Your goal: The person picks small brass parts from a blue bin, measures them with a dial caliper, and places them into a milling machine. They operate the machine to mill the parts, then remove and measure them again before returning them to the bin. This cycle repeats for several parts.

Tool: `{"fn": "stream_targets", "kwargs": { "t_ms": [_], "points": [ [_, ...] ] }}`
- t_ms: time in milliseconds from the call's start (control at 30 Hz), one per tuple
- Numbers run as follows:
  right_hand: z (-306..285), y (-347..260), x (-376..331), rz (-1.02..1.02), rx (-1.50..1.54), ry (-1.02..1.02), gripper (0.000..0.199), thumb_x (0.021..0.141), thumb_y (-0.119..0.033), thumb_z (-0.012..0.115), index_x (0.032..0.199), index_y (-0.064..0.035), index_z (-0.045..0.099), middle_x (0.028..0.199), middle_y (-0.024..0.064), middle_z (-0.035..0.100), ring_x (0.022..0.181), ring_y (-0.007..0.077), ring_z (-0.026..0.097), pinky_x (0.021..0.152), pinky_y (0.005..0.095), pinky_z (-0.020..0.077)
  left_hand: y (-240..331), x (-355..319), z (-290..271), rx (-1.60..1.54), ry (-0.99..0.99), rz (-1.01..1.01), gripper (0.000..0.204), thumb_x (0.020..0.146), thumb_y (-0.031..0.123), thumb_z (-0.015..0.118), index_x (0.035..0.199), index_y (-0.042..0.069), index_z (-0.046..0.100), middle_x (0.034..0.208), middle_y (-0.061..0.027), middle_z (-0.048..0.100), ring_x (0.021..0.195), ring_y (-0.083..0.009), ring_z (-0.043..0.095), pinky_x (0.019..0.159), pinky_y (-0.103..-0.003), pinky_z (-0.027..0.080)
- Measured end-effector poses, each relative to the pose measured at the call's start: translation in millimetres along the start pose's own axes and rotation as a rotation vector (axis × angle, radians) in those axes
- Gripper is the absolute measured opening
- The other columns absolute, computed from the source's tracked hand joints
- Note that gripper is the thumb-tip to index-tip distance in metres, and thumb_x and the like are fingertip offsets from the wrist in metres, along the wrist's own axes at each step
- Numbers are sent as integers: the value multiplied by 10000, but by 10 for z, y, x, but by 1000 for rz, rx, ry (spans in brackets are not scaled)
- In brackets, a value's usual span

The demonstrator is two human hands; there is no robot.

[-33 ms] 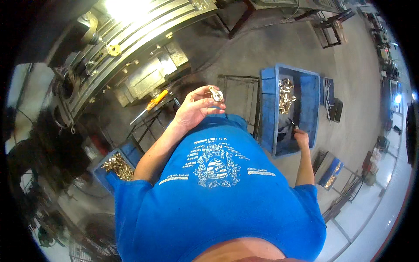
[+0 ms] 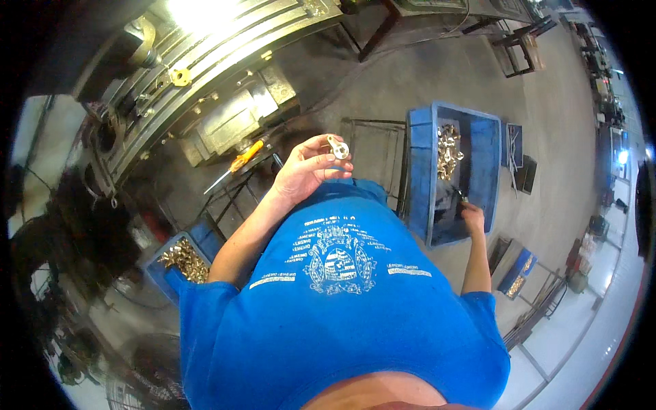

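My left hand (image 2: 304,167) is raised in front of my chest, its fingers and thumb closed on a small shiny metal part (image 2: 339,148) with a round, holed end and a narrow arm. My right hand (image 2: 471,216) is closed inside the near right corner of a large blue crate (image 2: 418,171). From its fingertips sticks a small dark and silvery thing (image 2: 462,195), too small to name. Several shiny metal parts (image 2: 447,152) lie heaped in the crate, beyond my right hand.
A machine bed with slots (image 2: 225,58) stands at the far left, with a yellow-handled screwdriver (image 2: 246,157) below it. Another blue bin (image 2: 160,273) at the left holds several brass-coloured parts (image 2: 186,261). A small blue box (image 2: 516,273) is at the right.
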State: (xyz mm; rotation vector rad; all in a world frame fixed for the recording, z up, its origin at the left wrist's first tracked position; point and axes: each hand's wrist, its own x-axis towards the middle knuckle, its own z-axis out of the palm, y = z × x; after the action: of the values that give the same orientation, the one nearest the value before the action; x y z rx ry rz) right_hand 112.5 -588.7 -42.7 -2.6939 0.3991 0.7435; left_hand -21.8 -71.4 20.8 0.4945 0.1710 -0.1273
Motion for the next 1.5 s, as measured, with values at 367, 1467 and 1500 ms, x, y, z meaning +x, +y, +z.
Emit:
{"fn": "stream_targets", "kwargs": {
  "t_ms": [367,1467,1500],
  "points": [
    [-393,-2571,-1426,-867,420,38,604,557,35,525,1141,-100,606,898,56,588,785,126,515,722,212,409,133,-123,-70,48,1,71,350,770,101,679,1091,83,541,993,-131,623,870,-260,623,755,-367,520],
    [430,-4717,-2340,-1697,-311,-13,461,476,-112,638,935,-148,662,737,99,521,595,261,541,512,353,461,933,-763,-449,64,122,341,287,784,-8,620,1060,4,542,953,-175,631,871,-250,625,751,-380,530],
    [432,-4715,-2309,-1709,-296,-8,478,470,-109,632,945,-148,661,735,96,515,586,262,532,506,348,453,948,-758,-423,80,143,351,276,791,8,619,1056,-1,544,945,-182,632,863,-253,626,746,-383,530]
  ]
}}
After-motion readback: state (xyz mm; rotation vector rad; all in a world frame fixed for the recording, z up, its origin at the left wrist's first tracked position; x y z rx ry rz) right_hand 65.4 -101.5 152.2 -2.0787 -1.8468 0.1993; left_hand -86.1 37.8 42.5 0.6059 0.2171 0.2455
